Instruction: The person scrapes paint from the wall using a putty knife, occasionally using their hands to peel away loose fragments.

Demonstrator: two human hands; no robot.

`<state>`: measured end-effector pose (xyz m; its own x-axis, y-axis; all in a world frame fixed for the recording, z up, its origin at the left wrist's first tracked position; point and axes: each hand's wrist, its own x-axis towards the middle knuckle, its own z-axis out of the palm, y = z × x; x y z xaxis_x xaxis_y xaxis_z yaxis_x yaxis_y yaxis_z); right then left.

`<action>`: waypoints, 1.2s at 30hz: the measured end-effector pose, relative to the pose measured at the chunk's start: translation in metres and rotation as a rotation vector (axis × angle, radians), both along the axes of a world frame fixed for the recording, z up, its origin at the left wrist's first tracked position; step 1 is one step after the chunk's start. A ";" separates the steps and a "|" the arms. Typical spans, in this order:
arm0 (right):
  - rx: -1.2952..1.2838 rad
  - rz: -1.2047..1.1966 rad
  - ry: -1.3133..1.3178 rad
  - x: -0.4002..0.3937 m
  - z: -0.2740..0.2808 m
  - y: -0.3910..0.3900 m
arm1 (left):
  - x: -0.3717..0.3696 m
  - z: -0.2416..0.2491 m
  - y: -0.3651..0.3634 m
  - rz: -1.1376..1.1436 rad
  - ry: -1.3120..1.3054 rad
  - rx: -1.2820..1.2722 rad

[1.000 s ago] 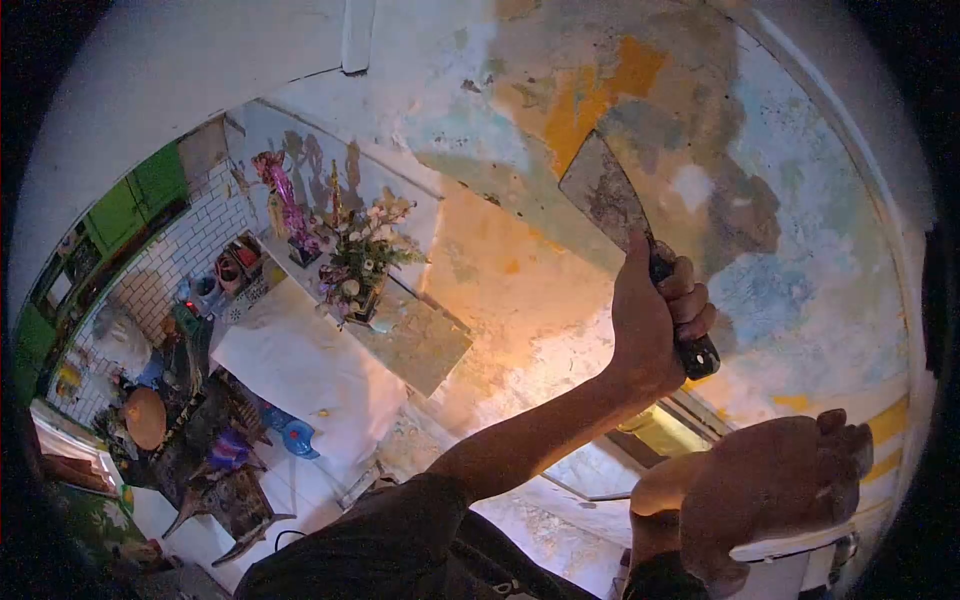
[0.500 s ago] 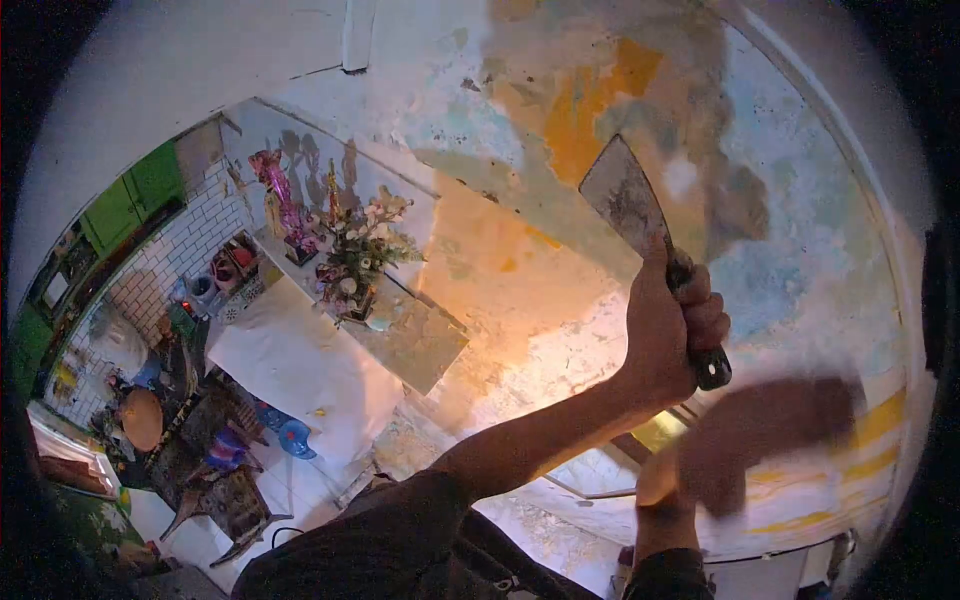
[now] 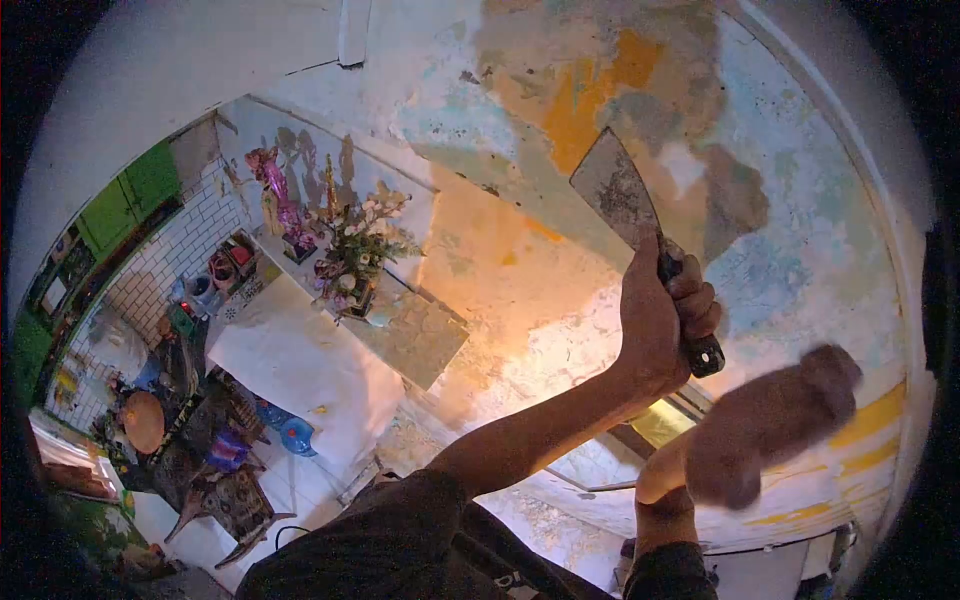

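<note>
My left hand (image 3: 675, 310) is wrapped around the black handle of a scraper (image 3: 615, 190), thumb lying toward the blade. The broad metal blade points up and left, in front of a wall (image 3: 570, 290) with patchy orange, grey and pale blue paint. Whether the blade touches the wall cannot be told. My right hand (image 3: 770, 425) is lower right, in front of the wall's white and yellow-streaked part. It is dark and blurred, so its fingers, and anything in them, cannot be made out.
Left of the wall stand a flower arrangement (image 3: 365, 250) and a pink-purple ornament (image 3: 275, 195). A table with a white cover (image 3: 290, 350) is below them. A dark wooden chair (image 3: 225, 500), a blue plastic item (image 3: 297, 436) and green cabinets (image 3: 120, 215) are farther left.
The scraper and my left hand have shifted slightly up and left. My right hand is a little less blurred and in nearly the same place.
</note>
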<state>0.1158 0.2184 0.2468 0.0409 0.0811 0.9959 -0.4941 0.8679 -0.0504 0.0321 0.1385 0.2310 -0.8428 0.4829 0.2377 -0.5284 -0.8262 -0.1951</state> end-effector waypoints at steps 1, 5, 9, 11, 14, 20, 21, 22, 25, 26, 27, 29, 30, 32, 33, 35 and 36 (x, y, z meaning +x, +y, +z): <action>0.324 0.021 0.006 -0.014 0.010 -0.022 | 0.001 -0.002 0.002 -0.003 0.034 0.020; 0.007 -0.128 -0.286 -0.021 -0.014 -0.015 | 0.008 -0.009 0.002 -0.020 0.156 -0.085; -0.165 0.080 -0.673 -0.009 -0.051 -0.010 | 0.008 -0.023 -0.001 0.094 0.376 -0.408; -0.232 0.045 -0.693 -0.007 -0.059 -0.021 | 0.008 -0.025 0.000 0.099 0.369 -0.441; -0.262 -0.016 -0.726 -0.011 -0.069 -0.028 | -0.002 -0.032 -0.003 0.136 0.421 -0.496; -0.201 -0.074 -0.687 -0.013 -0.059 -0.043 | -0.007 -0.016 -0.019 0.051 0.412 -0.449; -0.201 -0.072 -0.693 -0.014 -0.057 -0.044 | -0.010 -0.013 -0.021 0.033 0.413 -0.432; -0.181 -0.096 -0.679 -0.015 -0.055 -0.045 | -0.013 -0.012 -0.020 0.047 0.427 -0.444; -0.129 -0.112 -0.652 -0.016 -0.042 -0.045 | -0.022 -0.005 -0.019 0.063 0.428 -0.382; -0.102 -0.095 -0.625 -0.017 -0.038 -0.043 | -0.020 0.001 -0.020 0.125 0.436 -0.382; -0.075 -0.079 -0.599 -0.017 -0.033 -0.042 | -0.020 0.004 -0.019 0.129 0.432 -0.384; -0.132 -0.112 -0.674 -0.013 -0.023 -0.042 | -0.020 0.008 -0.018 0.022 0.424 -0.164; 0.006 -0.179 -0.576 -0.012 -0.019 -0.035 | -0.019 0.011 -0.015 0.029 0.422 -0.167; 0.177 -0.206 -0.420 -0.008 -0.005 -0.031 | -0.016 0.022 -0.009 0.077 0.394 -0.015; 0.211 -0.203 -0.349 -0.005 0.004 -0.029 | -0.014 0.027 -0.006 0.086 0.394 -0.013; 0.227 -0.263 -0.258 0.003 0.019 -0.028 | -0.009 0.040 -0.004 0.063 0.309 0.058; 0.270 -0.288 -0.209 0.006 0.029 -0.028 | -0.010 0.044 -0.001 0.103 0.288 0.018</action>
